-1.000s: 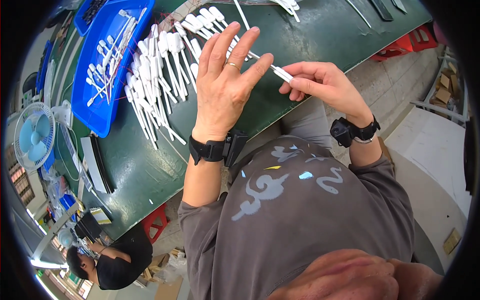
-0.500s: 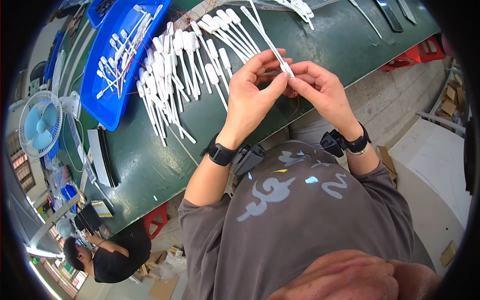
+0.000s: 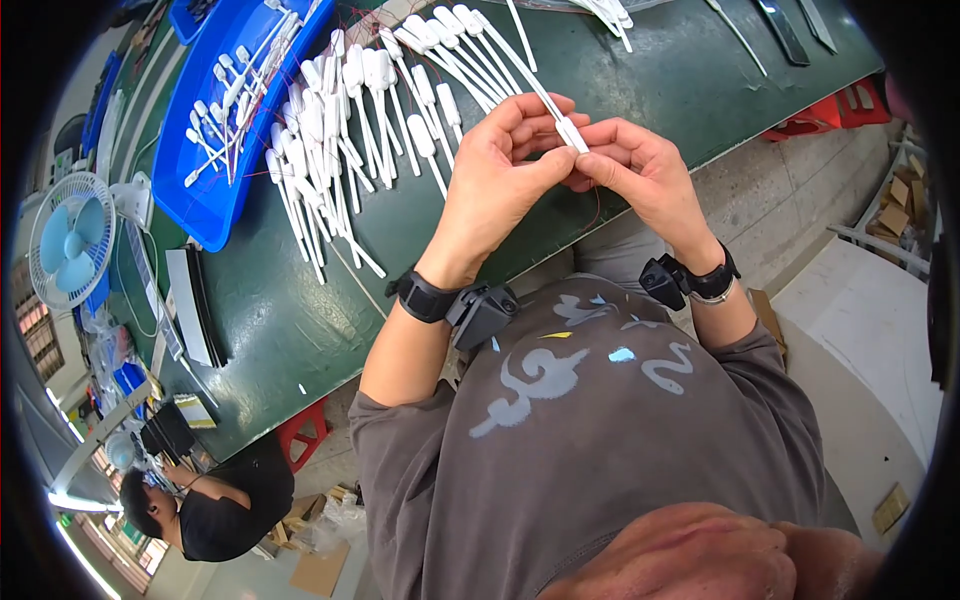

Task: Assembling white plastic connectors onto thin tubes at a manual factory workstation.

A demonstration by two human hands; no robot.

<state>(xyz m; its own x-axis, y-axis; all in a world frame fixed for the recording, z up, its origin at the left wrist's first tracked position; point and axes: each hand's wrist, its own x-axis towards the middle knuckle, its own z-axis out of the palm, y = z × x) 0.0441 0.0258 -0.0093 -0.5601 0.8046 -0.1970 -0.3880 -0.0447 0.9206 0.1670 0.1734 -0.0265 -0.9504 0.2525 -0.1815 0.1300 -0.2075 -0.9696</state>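
My left hand (image 3: pixel 487 190) and my right hand (image 3: pixel 645 185) meet above the table's near edge. Between their thumbs and fingers they pinch the wide end of a white wired stick (image 3: pixel 571 133); its thin shaft points up and to the left. A thin reddish wire hangs below the right fingers. Some of the fingertips are hidden behind the stick and the thumbs. Left of my hands lies a dense pile of similar white sticks (image 3: pixel 325 120) with red wires, and a fanned row of them (image 3: pixel 455 55) lies just beyond my left hand.
A blue tray (image 3: pixel 215 232) holding more white sticks stands at the left on the green table (image 3: pixel 290 340). Dark flat blades (image 3: pixel 780 30) and a thin rod (image 3: pixel 737 38) lie at the far right. A fan (image 3: pixel 75 243) and a co-worker in black (image 3: pixel 225 510) are at the left.
The wide end of the held stick shows more between my fingers, and its shaft has tilted further left. Both hands stay at nearly the same place while the view shifts slightly.
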